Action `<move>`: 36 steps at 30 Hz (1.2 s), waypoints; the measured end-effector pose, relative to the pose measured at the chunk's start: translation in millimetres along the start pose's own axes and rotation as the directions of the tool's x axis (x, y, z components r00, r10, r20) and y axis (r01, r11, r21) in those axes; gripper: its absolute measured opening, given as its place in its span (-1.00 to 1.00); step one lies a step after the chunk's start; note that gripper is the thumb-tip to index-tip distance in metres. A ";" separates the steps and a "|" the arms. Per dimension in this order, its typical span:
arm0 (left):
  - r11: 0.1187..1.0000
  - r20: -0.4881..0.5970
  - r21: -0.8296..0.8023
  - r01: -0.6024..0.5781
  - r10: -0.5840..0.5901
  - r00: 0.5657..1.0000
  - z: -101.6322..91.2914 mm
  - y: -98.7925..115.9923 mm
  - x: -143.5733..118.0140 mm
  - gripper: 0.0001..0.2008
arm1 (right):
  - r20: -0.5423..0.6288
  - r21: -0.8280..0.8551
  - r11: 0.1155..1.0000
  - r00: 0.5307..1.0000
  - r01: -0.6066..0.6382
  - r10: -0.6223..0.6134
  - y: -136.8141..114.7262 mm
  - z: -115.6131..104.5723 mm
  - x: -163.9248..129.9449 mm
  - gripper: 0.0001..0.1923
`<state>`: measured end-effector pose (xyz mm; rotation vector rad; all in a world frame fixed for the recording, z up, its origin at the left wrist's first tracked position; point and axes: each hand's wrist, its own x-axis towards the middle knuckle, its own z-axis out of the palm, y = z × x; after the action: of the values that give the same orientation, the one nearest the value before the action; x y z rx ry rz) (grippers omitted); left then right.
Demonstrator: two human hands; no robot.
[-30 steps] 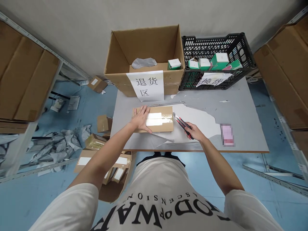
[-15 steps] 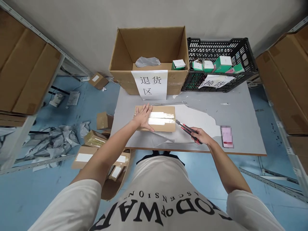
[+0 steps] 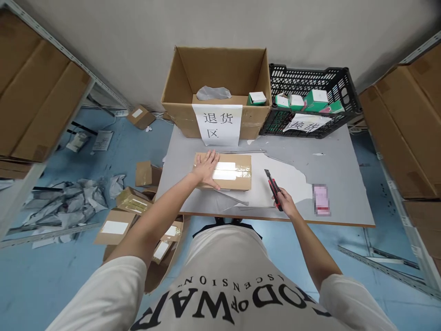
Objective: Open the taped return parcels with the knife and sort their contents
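Firstly, large brown cartons [image 3: 37, 92] fill the left edge, and crumpled grey wrapping [image 3: 70, 204] lies on the blue floor [image 3: 79, 266] beside them. Small taped boxes [image 3: 115, 225] are piled to its right, close to the left end of the counter [image 3: 344, 179].

On that counter, the left hand's grip [image 3: 206, 171] is open, fingers spread over the left end of a cardboard box [image 3: 243, 183]. This box lies left of the middle, with a white label and shiny tape on top. On its far side stands a big open carton [image 3: 253, 122] with a paper sign [image 3: 217, 122] hanging on its near face.

Further right, a black-and-red utility knife [image 3: 272, 186] angles over a pale sheet [image 3: 258, 195], its tip apart from the box. The right hand's grip [image 3: 285, 201] is closed around its handle. Beyond, on the far right, a black crate [image 3: 351, 96] holds green-and-white packs [image 3: 317, 100]; a blurred pink rectangle [image 3: 321, 200] lies near right.
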<state>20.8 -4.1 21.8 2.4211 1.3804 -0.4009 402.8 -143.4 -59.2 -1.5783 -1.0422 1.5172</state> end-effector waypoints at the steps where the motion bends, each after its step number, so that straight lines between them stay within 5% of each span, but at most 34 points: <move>1: 1.000 -0.005 0.003 -0.003 0.003 1.000 -0.5 0.4 -1.0 0.43 | -0.052 -0.051 0.998 0.998 0.021 -0.024 4.4 -0.3 5.1 -0.37; 5: 1.000 -0.018 0.012 -0.010 0.010 1.000 -2.9 2.2 -4.3 0.41 | -0.232 -0.429 0.903 0.962 0.034 -0.146 15.5 7.0 25.6 -0.36; 9: 1.000 -0.044 0.013 -0.016 0.016 0.999 -2.2 2.8 -7.0 0.38 | -0.401 -0.718 0.666 0.903 -0.204 -0.155 28.4 26.5 38.4 -0.36; 12: 1.000 -0.085 0.011 -0.025 0.025 0.996 1.5 1.5 -10.0 0.34 | -0.473 -0.747 0.574 0.875 -0.336 -0.105 44.0 38.5 44.5 -0.38; 17: 1.000 -0.174 0.002 -0.028 0.028 0.984 13.1 2.1 -25.1 0.19 | -0.554 -0.703 0.581 0.828 -0.409 -0.088 68.2 42.2 53.2 -0.39; 22: 1.000 -0.303 0.011 0.024 -0.019 0.953 34.6 18.0 -55.4 -0.15 | -0.558 -0.716 0.531 0.828 -0.453 -0.045 76.0 42.8 56.3 -0.40; 27: 0.999 -0.354 0.021 0.042 -0.032 0.935 58.1 36.8 -77.9 -0.27 | -0.553 -0.743 0.486 0.831 -0.460 -0.058 73.5 47.4 49.8 -0.39; 32: 0.998 -0.398 -0.009 0.060 -0.059 0.916 73.2 42.9 -81.8 -0.30 | -0.563 -0.760 0.527 0.789 -0.379 -0.245 26.5 47.9 51.6 -0.33; 34: 0.998 -0.410 -0.015 0.054 -0.056 0.910 75.7 43.2 -82.2 -0.29 | -0.490 -0.813 0.542 0.756 -0.215 -0.434 -15.3 55.4 59.3 -0.30; 36: 0.999 -0.418 -0.019 0.050 -0.053 0.907 76.4 43.3 -83.0 -0.26 | -0.270 -0.884 0.464 0.756 0.050 -0.596 -63.5 73.7 69.0 -0.29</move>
<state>11.3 -120.7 -8.7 2.5668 1.6103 0.1287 323.6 -57.1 -36.9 -2.0581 -1.7269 0.0983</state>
